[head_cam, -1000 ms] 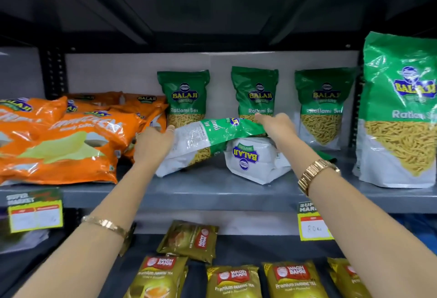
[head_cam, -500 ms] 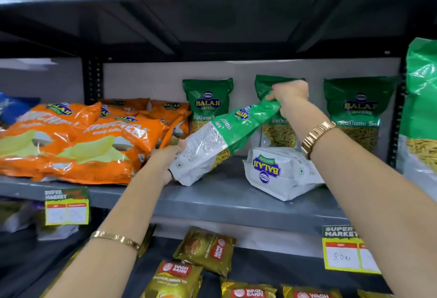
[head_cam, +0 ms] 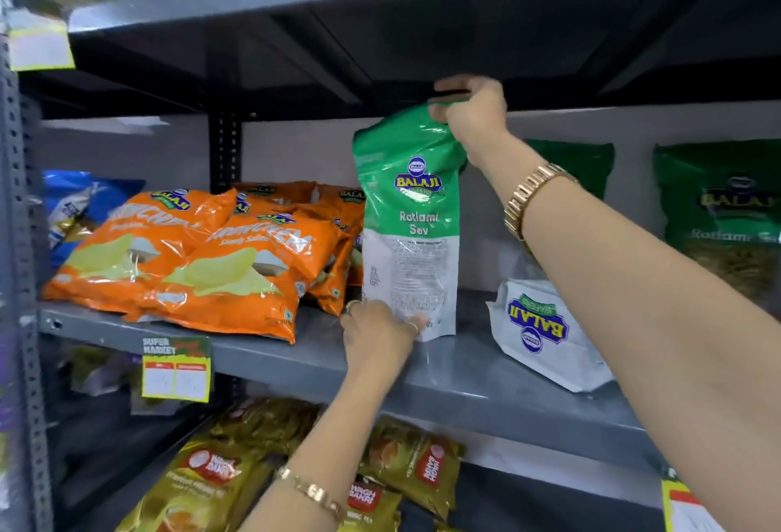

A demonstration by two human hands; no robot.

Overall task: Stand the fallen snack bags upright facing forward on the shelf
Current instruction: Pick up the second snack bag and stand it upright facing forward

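Green Ratlami Sev bag (head_cam: 410, 210) now swung upright, right hand (head_cam: 475, 117) pinching its top, left hand (head_cam: 376, 333) gripping its base

**Hidden, cropped, blurred**

Top seam of the green bag (head_cam: 409, 210) buried inside the right hand (head_cam: 475, 117), under its fingers. Bottom corner covered by the left hand (head_cam: 378, 335) fingertips. Fine print above those fingertips too small to read. Behind the right forearm, fallen white bag (head_cam: 545, 333) partly hidden.
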